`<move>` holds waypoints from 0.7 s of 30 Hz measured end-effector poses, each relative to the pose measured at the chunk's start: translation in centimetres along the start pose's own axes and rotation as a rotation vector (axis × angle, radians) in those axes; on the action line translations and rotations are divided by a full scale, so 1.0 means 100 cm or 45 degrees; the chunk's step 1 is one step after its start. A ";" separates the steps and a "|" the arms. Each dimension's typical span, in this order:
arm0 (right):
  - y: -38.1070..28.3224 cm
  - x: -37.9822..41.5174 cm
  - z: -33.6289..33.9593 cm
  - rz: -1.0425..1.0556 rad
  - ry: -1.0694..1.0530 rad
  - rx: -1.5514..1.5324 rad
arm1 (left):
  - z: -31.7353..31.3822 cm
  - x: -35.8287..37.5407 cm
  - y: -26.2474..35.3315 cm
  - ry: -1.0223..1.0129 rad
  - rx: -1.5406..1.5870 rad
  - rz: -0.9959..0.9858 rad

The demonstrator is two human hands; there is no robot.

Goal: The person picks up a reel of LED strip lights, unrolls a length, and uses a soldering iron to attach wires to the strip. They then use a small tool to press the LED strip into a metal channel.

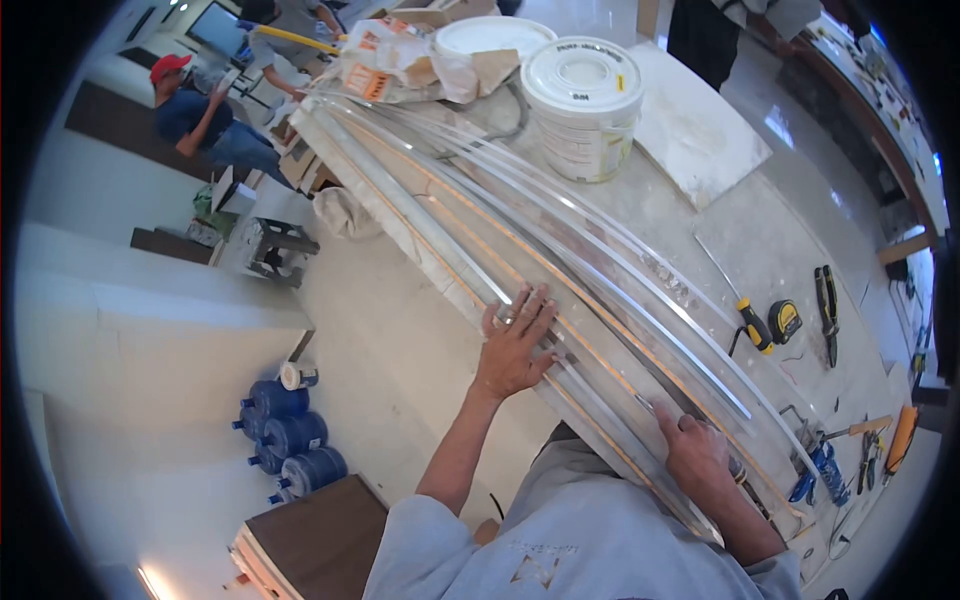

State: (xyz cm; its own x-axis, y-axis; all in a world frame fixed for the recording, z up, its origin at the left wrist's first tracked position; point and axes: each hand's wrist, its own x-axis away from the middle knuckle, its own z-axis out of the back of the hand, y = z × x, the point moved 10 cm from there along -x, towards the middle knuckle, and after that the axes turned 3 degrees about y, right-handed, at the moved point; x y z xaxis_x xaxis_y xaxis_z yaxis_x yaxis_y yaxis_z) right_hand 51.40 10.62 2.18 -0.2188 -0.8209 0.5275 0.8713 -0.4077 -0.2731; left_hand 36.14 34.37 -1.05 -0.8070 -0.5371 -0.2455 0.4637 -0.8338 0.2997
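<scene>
A bundle of long, thin, silver metal strips [560, 260] lies on the pale stone worktop [760, 250]. The strips are shiny and narrow, some with an orange-brown edge line, and they lie side by side, close together. Their long axis runs diagonally, from the far upper left, near the white plastic bucket [583, 105], down to the near lower right, just in front of the person; in this view they look slightly bent.

The left hand [515, 345] is open, with its fingers spread, and it lies flat on top of the strips. The right hand [697, 452] is curled around the near end of the bundle. To the right, well apart, lie a yellow tape measure [784, 321] and black pliers [827, 305].
</scene>
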 end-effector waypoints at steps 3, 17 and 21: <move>-0.003 0.003 0.006 0.026 0.083 0.029 | -0.006 0.012 0.020 -0.056 0.042 0.027; -0.004 0.007 0.003 -0.045 0.208 0.038 | 0.014 -0.013 -0.063 -0.021 -0.121 -0.002; -0.004 0.006 0.011 -0.131 0.210 -0.027 | 0.026 -0.031 -0.116 -0.056 -0.076 -0.006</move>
State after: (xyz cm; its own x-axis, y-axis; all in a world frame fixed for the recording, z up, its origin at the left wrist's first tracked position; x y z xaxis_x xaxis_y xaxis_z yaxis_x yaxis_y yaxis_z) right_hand 51.35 10.76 3.47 -0.3769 -0.8279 0.4153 0.8315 -0.5000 -0.2422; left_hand 32.35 46.03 -1.37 -0.8238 -0.5283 -0.2054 0.4800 -0.8430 0.2429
